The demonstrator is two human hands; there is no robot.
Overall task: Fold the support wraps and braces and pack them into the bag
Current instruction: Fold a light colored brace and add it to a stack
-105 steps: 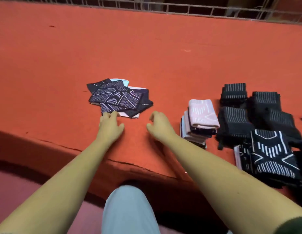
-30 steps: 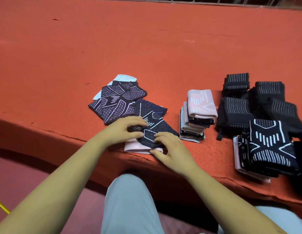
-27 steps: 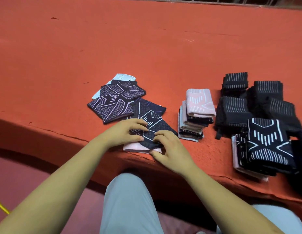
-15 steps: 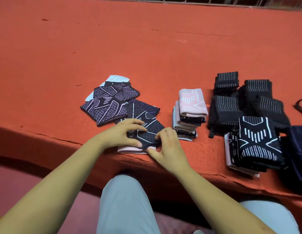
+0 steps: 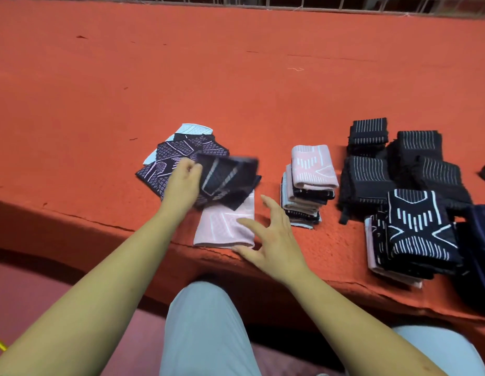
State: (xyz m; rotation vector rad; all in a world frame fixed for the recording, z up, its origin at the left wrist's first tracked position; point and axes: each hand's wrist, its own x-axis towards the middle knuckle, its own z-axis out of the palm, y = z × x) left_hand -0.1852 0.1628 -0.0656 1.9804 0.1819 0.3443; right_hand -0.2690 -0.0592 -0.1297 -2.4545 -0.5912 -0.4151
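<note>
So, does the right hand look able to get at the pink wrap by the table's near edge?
Probably yes. The right hand is open, right beside the pink wrap, fingers over its near corner. The dark wrap in the left hand covers only its far end.

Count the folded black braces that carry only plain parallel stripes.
4, at the right: back-left brace, back-right brace, front-left brace, front-right brace. More may hide underneath.
</note>
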